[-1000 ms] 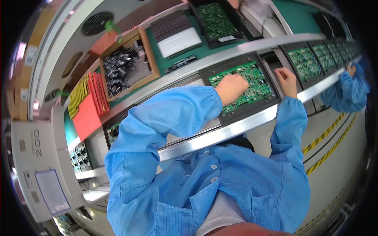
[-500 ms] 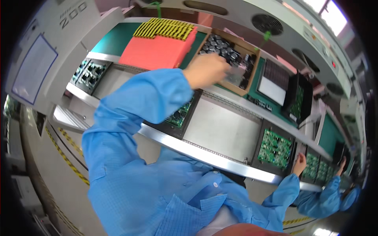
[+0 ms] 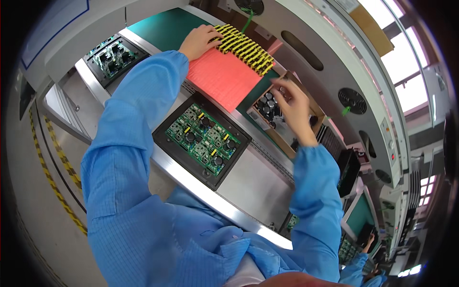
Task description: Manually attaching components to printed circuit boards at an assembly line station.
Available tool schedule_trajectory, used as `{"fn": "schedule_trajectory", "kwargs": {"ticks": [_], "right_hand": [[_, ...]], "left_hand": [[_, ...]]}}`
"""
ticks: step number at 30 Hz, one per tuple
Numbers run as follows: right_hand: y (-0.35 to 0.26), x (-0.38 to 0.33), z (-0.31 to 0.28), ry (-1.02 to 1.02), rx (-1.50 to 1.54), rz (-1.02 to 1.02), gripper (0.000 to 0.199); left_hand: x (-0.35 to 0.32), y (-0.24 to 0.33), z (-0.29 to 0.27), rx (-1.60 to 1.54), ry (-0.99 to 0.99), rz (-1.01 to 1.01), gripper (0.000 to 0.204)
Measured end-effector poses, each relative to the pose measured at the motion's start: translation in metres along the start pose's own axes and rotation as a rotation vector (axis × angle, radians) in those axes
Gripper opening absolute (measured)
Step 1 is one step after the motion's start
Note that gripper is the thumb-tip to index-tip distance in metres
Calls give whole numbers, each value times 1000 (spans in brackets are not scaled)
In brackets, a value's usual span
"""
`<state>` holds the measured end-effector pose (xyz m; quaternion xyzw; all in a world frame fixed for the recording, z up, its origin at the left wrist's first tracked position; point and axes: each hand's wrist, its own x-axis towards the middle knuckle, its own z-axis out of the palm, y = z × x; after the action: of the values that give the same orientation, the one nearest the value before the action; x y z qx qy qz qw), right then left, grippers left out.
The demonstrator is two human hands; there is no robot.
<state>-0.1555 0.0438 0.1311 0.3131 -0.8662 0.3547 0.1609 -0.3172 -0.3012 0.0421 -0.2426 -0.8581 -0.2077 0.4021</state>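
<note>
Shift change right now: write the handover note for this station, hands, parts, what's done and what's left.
Left hand: resting on the rows of yellow-and-black parts at the far end of the red foam sheet.
Right hand: fingers pinched over the cardboard box of black capacitors; any part between them can't be made out.
Green circuit board sits in its black carrier on the conveyor, several components already seated.
Left: how many more parts it needs can't be told.

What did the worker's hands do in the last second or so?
Both hands left the green circuit board in its black tray. The left hand went up to the rows of yellow and black parts on the red sheet. The right hand reached into the cardboard box of dark cylindrical parts; whether its grip holds one is unclear. The board stays on the conveyor.
</note>
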Motion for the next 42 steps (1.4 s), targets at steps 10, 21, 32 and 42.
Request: {"fn": "schedule_trajectory", "kwargs": {"ticks": [10, 21, 32, 42], "right_hand": [[-180, 70, 56, -594, 148, -817, 36], [-213, 24, 39, -555, 51, -856, 17], [-245, 28, 92, -630, 122, -954, 19], [-27, 148, 167, 268, -321, -218, 17]], "left_hand": [[-13, -16, 20, 11, 105, 122, 18], [-13, -3, -7, -38, 179, 106, 15], [-6, -30, -10, -132, 127, 130, 23], [-12, -8, -1, -277, 186, -59, 17]]}}
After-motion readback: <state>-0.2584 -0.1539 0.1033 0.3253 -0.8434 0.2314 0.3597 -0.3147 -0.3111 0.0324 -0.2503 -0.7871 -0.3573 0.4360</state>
